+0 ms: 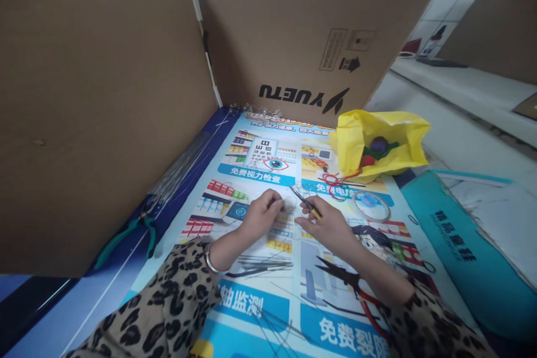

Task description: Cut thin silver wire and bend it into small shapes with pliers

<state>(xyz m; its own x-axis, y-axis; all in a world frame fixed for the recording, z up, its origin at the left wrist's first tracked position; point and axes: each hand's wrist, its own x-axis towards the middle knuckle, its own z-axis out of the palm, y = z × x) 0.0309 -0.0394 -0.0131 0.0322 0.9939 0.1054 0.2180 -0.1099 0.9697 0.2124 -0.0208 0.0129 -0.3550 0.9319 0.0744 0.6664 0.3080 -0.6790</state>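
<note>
My left hand (265, 213) is closed in a pinch at the middle of the poster-covered table. A fine, tangled wire (287, 207) shows at its fingertips, though its shape is hard to make out. Just to the right, my right hand (329, 229) grips a slim pointed tool (307, 202) with a dark metal tip and yellow handle, perhaps tweezers. Its tip points up and left, apart from the left fingers. Under my right forearm lie scissors (342, 275) with red handles. Several cut wires (262, 264) rest below my left hand.
Teal-handled pliers (150, 232) and a wire bundle (180, 170) lie at left. A yellow bag (350, 140) holds coloured balls; red cord (333, 184) trails from it. A clear roll (371, 206) sits nearby. Cardboard panels (268, 28) stand behind and left; a teal box (457, 240) is right.
</note>
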